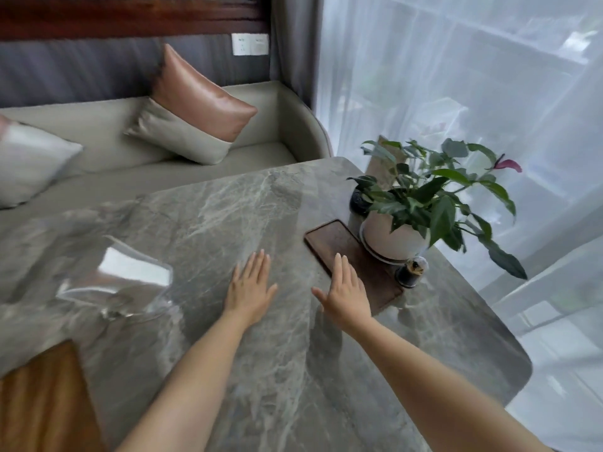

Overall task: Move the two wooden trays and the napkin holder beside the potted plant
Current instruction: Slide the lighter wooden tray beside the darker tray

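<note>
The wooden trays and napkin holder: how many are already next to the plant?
One dark wooden tray already lies beside the potted plant, with the open right hand over its near end. The left hand is open and empty above the marble table. A second tray is not clearly visible, and the upright holder behind the plant is too hidden to confirm, so those look left.
</note>
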Available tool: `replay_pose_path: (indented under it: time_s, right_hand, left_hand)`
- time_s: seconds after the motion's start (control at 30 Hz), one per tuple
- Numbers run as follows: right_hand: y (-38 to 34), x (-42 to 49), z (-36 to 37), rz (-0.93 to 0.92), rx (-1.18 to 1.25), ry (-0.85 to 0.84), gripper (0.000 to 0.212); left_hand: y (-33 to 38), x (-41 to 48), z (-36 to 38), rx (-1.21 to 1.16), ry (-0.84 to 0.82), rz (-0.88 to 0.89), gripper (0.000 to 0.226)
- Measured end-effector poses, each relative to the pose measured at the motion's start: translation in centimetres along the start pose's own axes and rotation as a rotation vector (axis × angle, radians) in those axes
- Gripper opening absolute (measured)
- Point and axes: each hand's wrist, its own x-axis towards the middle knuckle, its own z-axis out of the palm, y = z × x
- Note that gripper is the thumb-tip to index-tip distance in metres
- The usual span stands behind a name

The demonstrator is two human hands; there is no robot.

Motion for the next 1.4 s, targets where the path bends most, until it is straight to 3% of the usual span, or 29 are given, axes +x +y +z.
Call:
replay_pose_path:
  time_s: [0.3, 0.77, 0.97, 1.13, 1.4]
  right_hand:
    - [-12.4, -4.2, 6.4, -0.269, -0.05, -0.156, 0.083]
    - [-25.1, -12.5, 14.7, -0.456, -0.115, -0.325, 0.083]
    - [-27.6, -14.5, 16.6, -0.358, -0.101, -0.389, 0.075]
    - [-27.6, -15.5, 17.2, -0.174, -0.099, -0.456, 0.046]
    - [-26.5, -15.9, 17.9, 0.07, -0.062, -0.52, 0.044]
  left_hand:
    - [-9.0, -11.4, 0.0, 0.081, -0.056, -0.06, 0.069]
    - [-24.8, -25.5, 0.8, 0.036, -0.089, -0.447, 0.067]
    - [-27.9, -27.7, 1.7, -0.021, -0.159, -0.544, 0.066]
    - [-29.2, -26.0, 0.7, -0.087, -0.128, -0.58, 0.064]
    - [-30.5, -21.8, -0.7, -0.046, -0.102, -0.617, 0.062]
